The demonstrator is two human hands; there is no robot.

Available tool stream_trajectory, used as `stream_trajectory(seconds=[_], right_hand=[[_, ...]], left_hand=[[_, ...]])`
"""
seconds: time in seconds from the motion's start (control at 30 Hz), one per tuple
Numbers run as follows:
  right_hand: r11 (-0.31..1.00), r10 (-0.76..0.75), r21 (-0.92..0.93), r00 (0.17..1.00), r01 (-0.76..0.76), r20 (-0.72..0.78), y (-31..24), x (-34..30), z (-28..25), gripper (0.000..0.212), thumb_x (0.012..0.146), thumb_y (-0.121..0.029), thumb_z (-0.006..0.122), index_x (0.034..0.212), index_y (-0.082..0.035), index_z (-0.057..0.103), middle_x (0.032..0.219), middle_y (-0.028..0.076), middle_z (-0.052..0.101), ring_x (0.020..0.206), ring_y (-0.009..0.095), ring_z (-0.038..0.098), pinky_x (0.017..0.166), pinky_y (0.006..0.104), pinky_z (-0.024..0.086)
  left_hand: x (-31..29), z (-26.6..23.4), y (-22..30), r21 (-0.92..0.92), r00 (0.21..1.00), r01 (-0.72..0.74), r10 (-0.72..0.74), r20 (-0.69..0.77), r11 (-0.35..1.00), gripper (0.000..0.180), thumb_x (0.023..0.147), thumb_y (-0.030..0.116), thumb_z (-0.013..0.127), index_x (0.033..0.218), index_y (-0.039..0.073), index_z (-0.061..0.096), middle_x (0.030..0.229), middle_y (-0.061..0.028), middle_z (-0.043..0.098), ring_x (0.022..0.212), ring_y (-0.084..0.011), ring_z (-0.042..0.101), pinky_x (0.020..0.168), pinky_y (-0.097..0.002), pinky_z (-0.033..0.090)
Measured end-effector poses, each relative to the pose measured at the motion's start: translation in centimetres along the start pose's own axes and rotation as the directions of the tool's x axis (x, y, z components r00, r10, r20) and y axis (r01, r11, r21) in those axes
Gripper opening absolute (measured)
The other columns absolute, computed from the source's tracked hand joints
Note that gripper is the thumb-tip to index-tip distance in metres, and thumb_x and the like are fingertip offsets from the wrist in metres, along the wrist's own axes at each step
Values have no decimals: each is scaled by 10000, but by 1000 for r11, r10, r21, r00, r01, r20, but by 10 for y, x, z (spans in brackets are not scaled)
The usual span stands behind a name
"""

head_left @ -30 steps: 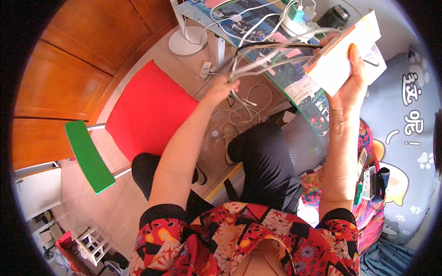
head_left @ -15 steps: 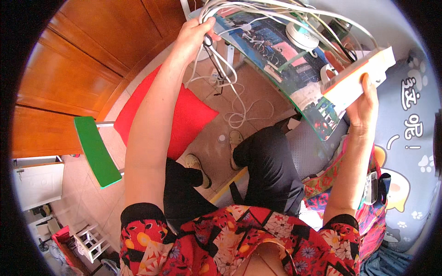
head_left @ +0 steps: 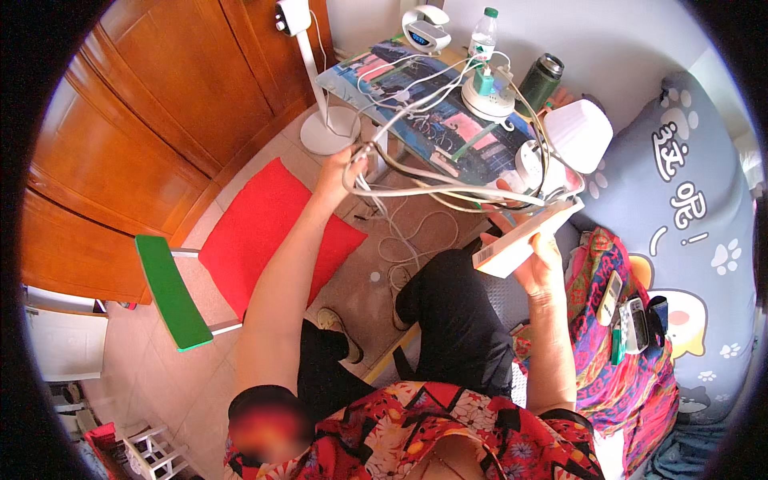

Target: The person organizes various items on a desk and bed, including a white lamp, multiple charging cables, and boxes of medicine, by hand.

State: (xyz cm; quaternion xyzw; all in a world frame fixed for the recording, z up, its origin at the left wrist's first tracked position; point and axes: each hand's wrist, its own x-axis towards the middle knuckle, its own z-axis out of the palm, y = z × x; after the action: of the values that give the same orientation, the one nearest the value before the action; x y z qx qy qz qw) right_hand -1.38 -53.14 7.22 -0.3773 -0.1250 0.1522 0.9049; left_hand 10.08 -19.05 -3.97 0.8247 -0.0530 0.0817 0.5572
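Observation:
My left hand (head_left: 342,170) is raised over the red chair seat, gripping a bundle of white cables (head_left: 416,189). The cables loop across to the small table and up to a round white power hub (head_left: 489,97). My right hand (head_left: 538,258) holds a flat white box with an orange edge (head_left: 524,239) just under the table's near corner. Some cable strands run over the top of the box. More white cable lies coiled on the floor (head_left: 408,248) below.
A small table (head_left: 448,136) with a colourful printed top carries a clear bottle (head_left: 482,27), a dark flask (head_left: 542,77) and a white lamp (head_left: 578,133). A white fan stand (head_left: 328,128) stands beside wooden doors. Red chair with green back (head_left: 264,232); remotes (head_left: 628,320) on the bed.
My left hand has come down from high at the top with the cables. The box in my right hand has moved lower and nearer to me.

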Motion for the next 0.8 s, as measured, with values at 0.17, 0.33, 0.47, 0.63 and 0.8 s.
stream_trajectory(seconds=[0.17,0.33,0.47,0.63,0.8], right_hand=[[995,-36,93,999,39,-32,-11,-3,2,897,759,-347,709,1431,-95,172,1467,160,218,1243,418,369,913,450,486],[994,-85,60,992,91,-93,-13,-5,-8,858,767,-334,694,1428,-120,191,1440,186,271,1245,413,374,987,471,415],[996,-74,33,992,78,-106,-10,-5,-13,828,775,-357,676,1418,-111,216,1406,192,328,1239,411,382,1033,494,342],[996,-52,60,993,59,-109,2,-1,-22,817,776,-362,678,1405,-85,236,1394,201,339,1215,395,410,1030,492,341],[996,-49,68,993,56,-105,-2,2,-33,781,799,-345,657,1407,-95,235,1404,192,327,1253,404,363,1048,516,304]], left_hand=[[-29,8,-6,156,993,-78,64,97,985,155,797,134,608,903,24,579,757,-143,595,692,-247,580,634,-348,444],[-46,10,-7,420,989,-69,8,146,905,99,769,19,617,844,25,554,745,-73,607,689,-141,576,640,-286,460],[-50,3,7,373,986,-159,125,114,914,129,747,-21,597,852,42,557,758,-83,624,711,-170,607,666,-295,475],[-48,6,22,296,989,-144,128,70,944,185,748,-34,584,914,46,580,829,-73,639,796,-198,632,700,-300,496],[-46,42,39,174,972,-232,221,82,957,255,754,-20,597,998,52,582,952,-88,627,897,-188,614,730,-294,507]])
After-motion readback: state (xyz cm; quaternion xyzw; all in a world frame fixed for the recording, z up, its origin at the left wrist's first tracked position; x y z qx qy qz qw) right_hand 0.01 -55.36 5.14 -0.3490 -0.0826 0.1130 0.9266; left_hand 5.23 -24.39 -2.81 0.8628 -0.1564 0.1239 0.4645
